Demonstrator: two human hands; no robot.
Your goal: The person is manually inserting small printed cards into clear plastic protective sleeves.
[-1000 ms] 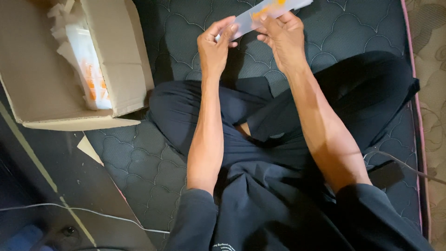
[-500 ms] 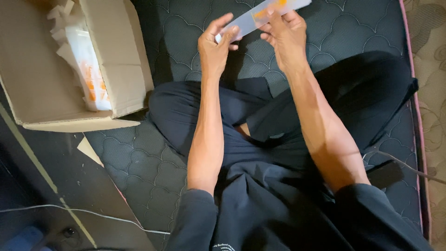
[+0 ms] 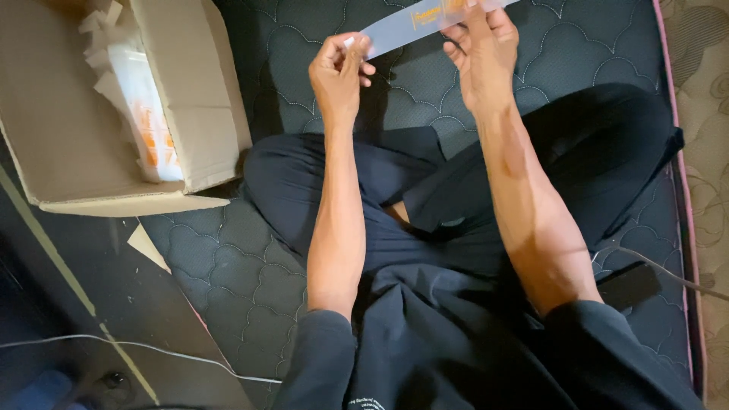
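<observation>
I sit cross-legged on a dark quilted mattress point(image 3: 228, 258). A long, flat, translucent plastic packet point(image 3: 414, 21) with an orange print is stretched between both hands near the top edge of the view. My left hand point(image 3: 338, 72) pinches its lower left end between thumb and fingers. My right hand point(image 3: 480, 53) grips the packet further right, where the orange print sits. The packet's right end runs out of view at the top.
An open cardboard box point(image 3: 99, 114) lies at the upper left, with white and orange packets point(image 3: 144, 106) inside. A white cable point(image 3: 137, 348) crosses the dark floor at lower left. A black device with a cable point(image 3: 626, 282) lies by my right elbow. Patterned floor point(image 3: 706, 114) shows at right.
Both hands have lifted the packet slightly higher and toward the top edge. My grip on it is unchanged.
</observation>
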